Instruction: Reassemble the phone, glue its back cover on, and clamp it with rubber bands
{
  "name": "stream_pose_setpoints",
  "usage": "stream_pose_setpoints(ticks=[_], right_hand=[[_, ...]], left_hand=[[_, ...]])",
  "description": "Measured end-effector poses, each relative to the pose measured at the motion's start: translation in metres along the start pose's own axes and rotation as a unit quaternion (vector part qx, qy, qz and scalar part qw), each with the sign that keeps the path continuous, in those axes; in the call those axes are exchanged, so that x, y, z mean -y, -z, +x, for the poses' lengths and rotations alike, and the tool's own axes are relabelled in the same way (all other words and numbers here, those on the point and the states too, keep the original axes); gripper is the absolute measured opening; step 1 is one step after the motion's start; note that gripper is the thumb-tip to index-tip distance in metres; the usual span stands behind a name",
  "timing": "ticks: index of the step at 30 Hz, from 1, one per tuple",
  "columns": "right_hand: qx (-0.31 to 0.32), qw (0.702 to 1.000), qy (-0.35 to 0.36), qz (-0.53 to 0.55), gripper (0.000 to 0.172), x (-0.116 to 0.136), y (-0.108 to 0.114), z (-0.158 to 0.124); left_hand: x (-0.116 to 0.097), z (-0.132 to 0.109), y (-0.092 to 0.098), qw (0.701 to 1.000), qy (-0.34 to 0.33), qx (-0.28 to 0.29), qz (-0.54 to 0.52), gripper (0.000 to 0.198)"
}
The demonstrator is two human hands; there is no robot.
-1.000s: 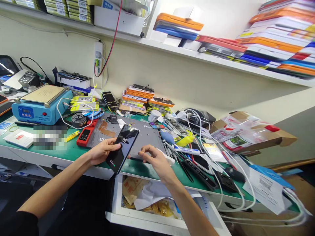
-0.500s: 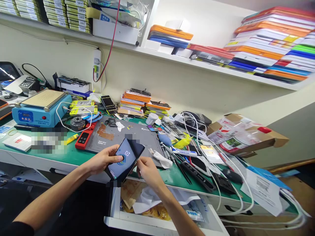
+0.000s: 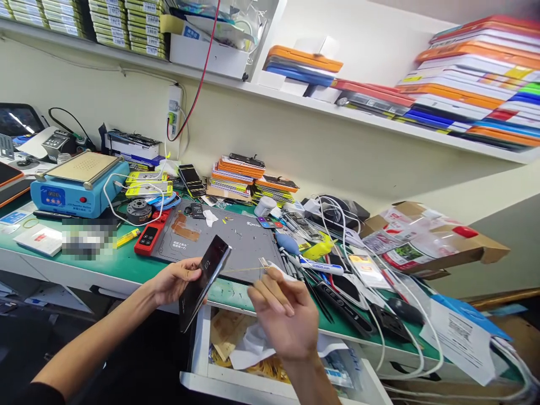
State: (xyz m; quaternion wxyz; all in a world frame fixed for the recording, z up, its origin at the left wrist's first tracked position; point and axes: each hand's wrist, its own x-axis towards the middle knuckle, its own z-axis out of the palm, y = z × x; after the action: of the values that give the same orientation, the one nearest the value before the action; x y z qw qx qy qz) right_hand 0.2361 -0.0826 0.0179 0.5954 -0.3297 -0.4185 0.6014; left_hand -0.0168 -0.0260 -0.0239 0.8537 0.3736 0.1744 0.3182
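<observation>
My left hand point(image 3: 179, 281) grips a dark smartphone point(image 3: 203, 281) by its left side, thumb across the front. The phone is steeply tilted, its screen almost edge-on to me and dark with a faint logo. To its right is my right hand point(image 3: 287, 309), apart from the phone, palm toward me and fingers curled. A thin yellowish rubber band point(image 3: 242, 270) stretches from the phone's edge to the fingers of this hand. Behind those fingers a white cable plug lies partly hidden on the grey work mat point(image 3: 223, 225).
Below my hands an open drawer point(image 3: 236, 382) holds paper and yellow rubber bands. A red device point(image 3: 147, 239) and a blue heating machine point(image 3: 80, 191) stand at left. Tweezers, cables and a blue-white pen point(image 3: 323, 266) crowd the right, before a cardboard box point(image 3: 485, 244).
My right hand has moved away from the phone's edge, to the right, and turned palm toward me. The phone has tilted steeply; its lit logo screen now looks dark. The view has shifted slightly left.
</observation>
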Motion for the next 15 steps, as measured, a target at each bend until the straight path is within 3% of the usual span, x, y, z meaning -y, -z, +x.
stream_pose_setpoints(ticks=[1, 3, 5, 7, 10, 12, 15], right_hand=[[0.012, 0.999, -0.013, 0.035, 0.023, 0.0, 0.001, -0.006], [0.041, 0.996, -0.049, 0.056, 0.044, -0.003, 0.001, -0.013], [0.051, 0.996, -0.067, 0.034, 0.048, -0.007, 0.0, -0.014], [0.039, 0.999, -0.037, -0.003, 0.049, -0.01, -0.001, -0.01], [0.048, 0.996, 0.036, -0.074, 0.074, -0.013, 0.003, -0.005], [0.076, 0.989, 0.046, -0.12, 0.088, -0.011, 0.008, -0.004], [0.106, 0.976, 0.033, -0.187, 0.096, -0.003, 0.016, -0.006]], left_hand=[[0.002, 0.001, 0.001, 1.0, -0.005, -0.002, -0.01, 0.049], [0.003, 0.003, -0.002, 1.0, 0.0, 0.001, -0.018, 0.052], [0.001, 0.003, -0.007, 1.0, 0.028, 0.011, -0.005, 0.051], [-0.004, 0.004, -0.013, 0.998, 0.062, 0.017, 0.025, 0.048], [-0.013, 0.004, -0.021, 0.993, 0.09, 0.013, 0.08, 0.045], [-0.021, 0.005, -0.022, 0.988, 0.099, 0.008, 0.122, 0.046], [-0.033, 0.004, -0.023, 0.975, 0.107, 0.001, 0.195, 0.043]])
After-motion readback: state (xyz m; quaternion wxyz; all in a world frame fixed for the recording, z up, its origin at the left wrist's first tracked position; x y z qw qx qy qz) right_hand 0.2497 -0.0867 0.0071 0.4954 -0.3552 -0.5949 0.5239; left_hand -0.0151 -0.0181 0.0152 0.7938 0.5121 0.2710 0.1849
